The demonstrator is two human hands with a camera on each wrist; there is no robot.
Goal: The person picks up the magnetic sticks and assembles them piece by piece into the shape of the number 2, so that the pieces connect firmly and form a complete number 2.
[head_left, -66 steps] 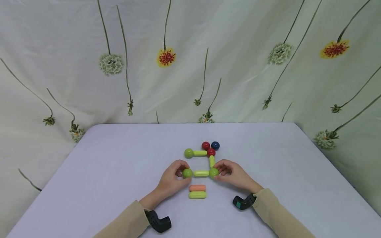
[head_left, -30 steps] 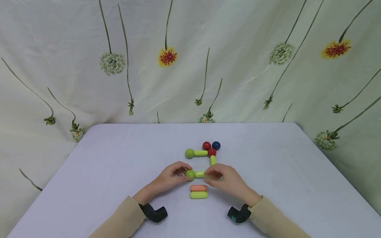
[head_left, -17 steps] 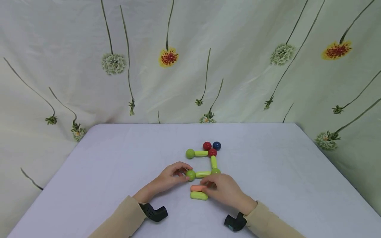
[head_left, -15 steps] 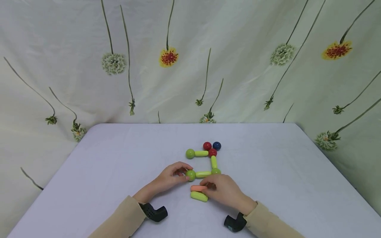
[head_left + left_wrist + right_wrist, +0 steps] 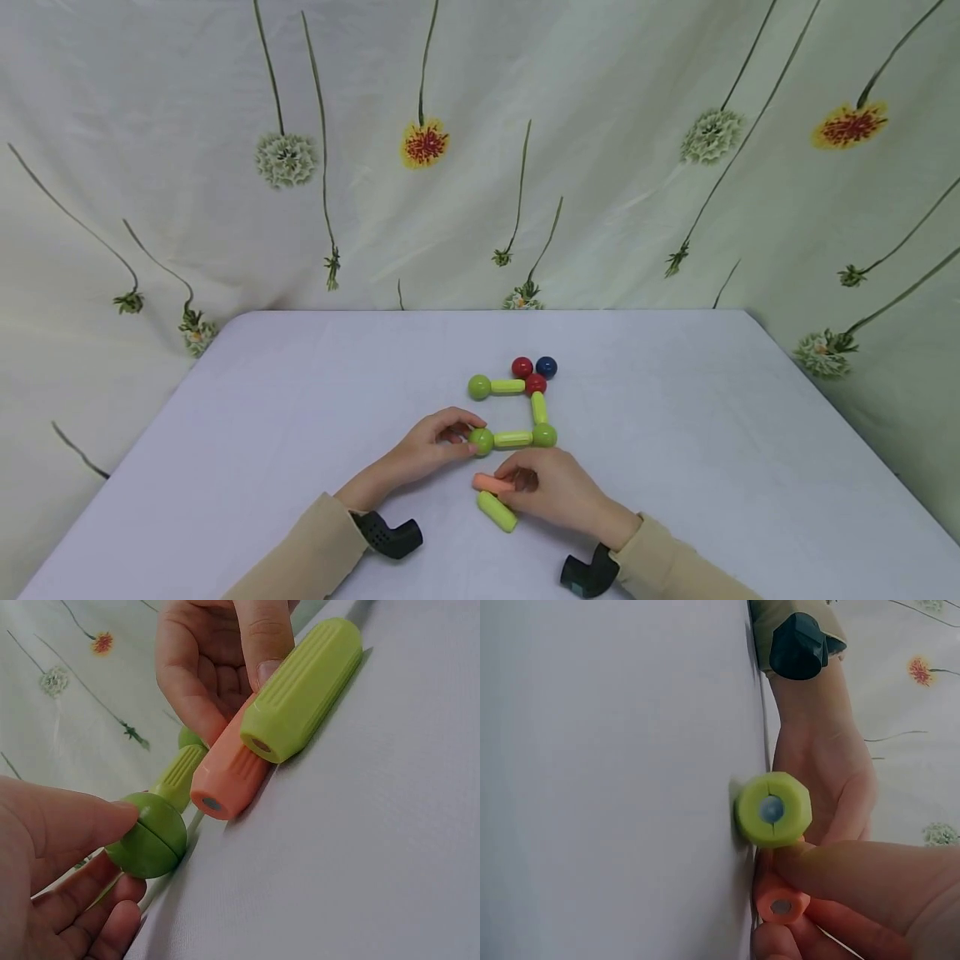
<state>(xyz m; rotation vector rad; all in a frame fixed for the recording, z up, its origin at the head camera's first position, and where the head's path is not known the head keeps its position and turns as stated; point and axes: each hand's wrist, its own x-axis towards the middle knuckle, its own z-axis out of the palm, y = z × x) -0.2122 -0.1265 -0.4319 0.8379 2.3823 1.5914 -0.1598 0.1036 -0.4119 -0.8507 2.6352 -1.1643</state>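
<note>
My left hand (image 5: 431,447) holds a green ball (image 5: 482,442) between thumb and fingers at the left end of a bar-and-ball chain. My right hand (image 5: 558,492) pinches an orange magnetic rod (image 5: 491,483), whose metal end shows in the left wrist view. Just in front of it lies a loose yellow-green rod (image 5: 497,511), slanted and close to the right thumb. From the held ball, a yellow-green rod (image 5: 513,439) runs to another green ball (image 5: 544,435). A further rod (image 5: 539,408) leads back to a red ball (image 5: 536,384).
Behind, a yellow-green rod (image 5: 507,387) joins the red ball to a green ball (image 5: 479,387). A second red ball (image 5: 522,367) and a blue ball (image 5: 547,367) sit at the back. The white table (image 5: 337,367) ends before a flowered curtain (image 5: 600,167).
My right hand has left the corner green ball, come nearer and taken hold of the orange rod, which now tilts. The loose yellow-green rod has swung aslant. My left hand keeps its ball, now against the rod.
</note>
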